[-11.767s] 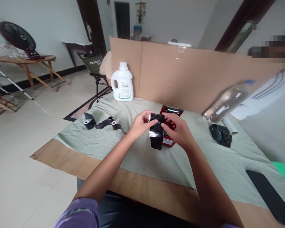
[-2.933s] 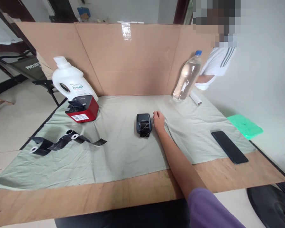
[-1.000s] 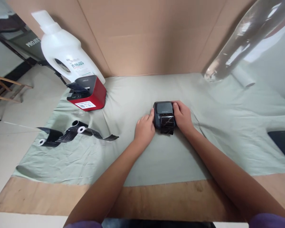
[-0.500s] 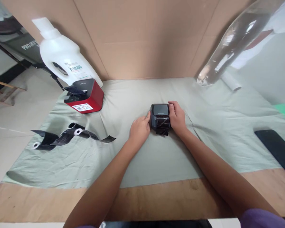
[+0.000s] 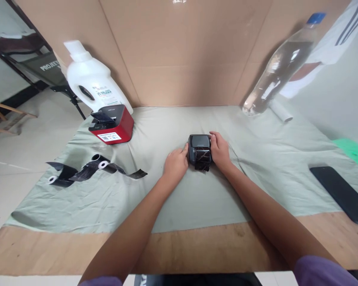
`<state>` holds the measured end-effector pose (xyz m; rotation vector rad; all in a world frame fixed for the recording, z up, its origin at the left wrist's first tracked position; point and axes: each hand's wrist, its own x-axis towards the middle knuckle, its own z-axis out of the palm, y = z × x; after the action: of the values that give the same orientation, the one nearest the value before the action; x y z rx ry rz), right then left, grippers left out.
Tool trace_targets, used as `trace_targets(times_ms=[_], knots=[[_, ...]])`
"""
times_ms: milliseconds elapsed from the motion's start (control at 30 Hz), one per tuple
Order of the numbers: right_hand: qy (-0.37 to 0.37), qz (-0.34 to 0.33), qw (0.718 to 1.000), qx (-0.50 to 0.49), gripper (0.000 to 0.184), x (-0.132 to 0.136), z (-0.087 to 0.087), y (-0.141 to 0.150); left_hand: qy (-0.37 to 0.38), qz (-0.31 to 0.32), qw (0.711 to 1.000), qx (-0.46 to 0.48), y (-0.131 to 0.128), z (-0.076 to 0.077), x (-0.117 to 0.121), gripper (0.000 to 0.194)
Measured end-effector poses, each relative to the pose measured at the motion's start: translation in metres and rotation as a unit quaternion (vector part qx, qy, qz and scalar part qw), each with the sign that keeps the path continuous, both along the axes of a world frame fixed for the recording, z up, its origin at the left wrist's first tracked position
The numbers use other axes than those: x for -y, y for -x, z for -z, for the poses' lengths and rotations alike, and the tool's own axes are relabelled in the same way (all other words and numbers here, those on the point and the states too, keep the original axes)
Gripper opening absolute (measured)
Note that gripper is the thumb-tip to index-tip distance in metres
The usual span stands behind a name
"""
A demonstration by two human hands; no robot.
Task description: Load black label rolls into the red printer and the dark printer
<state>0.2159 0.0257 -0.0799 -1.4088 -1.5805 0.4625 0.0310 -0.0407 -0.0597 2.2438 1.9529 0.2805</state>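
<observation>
A small dark receipt printer (image 5: 200, 141) sits on the cloth between my hands. A glossy black paper strip (image 5: 202, 159) hangs down over its front. My left hand (image 5: 176, 163) presses against the printer's left side with the index finger stretched along it and the other fingers curled. On the opposite side, my right hand (image 5: 220, 151) is wrapped around the edge, its thumb and fingertips near the top right corner. The undersides of my fingers are hidden.
Left stand a red and black printer (image 5: 125, 126) and a white detergent bottle (image 5: 97, 81). Black paper rolls (image 5: 66, 175) lie before them. A clear bottle (image 5: 282, 71), a white tube (image 5: 282, 110), a phone (image 5: 338, 190) and a green item (image 5: 353, 153) are right. Cardboard (image 5: 185, 47) rises behind.
The camera view has tilted up slightly, so the clear bottle's blue cap now shows. Both hands stay at the printer's sides, with no clear movement of the printer on the cloth.
</observation>
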Motion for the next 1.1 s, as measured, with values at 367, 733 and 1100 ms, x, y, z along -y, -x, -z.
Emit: trace_targets(times_ms=[367,733,1100], knots=[[0.005,-0.002,1.0,0.005,0.05,0.0,0.001,-0.001,-0.019,-0.002,1.0,-0.014,0.002,0.009,0.005,0.058],[0.014,-0.009,1.0,-0.004,0.046,0.0,0.0,-0.001,-0.034,0.018,0.996,0.085,0.012,0.014,0.004,0.059],[0.022,-0.001,1.0,-0.006,0.045,0.0,0.0,0.001,0.002,0.001,0.999,0.042,0.008,-0.001,0.004,0.06]])
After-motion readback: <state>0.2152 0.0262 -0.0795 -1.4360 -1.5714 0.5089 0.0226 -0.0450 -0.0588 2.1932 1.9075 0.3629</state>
